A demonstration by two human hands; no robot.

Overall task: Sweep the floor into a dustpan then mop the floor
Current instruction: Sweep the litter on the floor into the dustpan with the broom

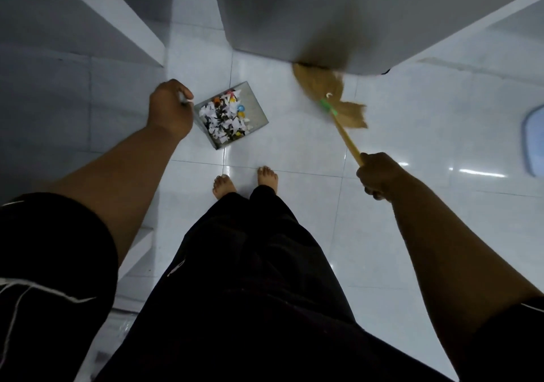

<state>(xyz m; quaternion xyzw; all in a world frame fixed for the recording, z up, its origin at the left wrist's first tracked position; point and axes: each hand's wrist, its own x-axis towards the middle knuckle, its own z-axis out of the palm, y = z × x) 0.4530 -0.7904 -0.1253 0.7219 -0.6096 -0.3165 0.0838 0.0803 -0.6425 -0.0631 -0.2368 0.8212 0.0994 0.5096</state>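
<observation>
My left hand [170, 110] is clamped on the white handle of the dustpan [256, 110]. The pan sits ahead of my bare feet and holds paper scraps [220, 119]. My right hand [379, 175] grips the broom [329, 108] by its yellow stick. The straw head is blurred, low against the grey cabinet [294, 13], right of the pan.
</observation>
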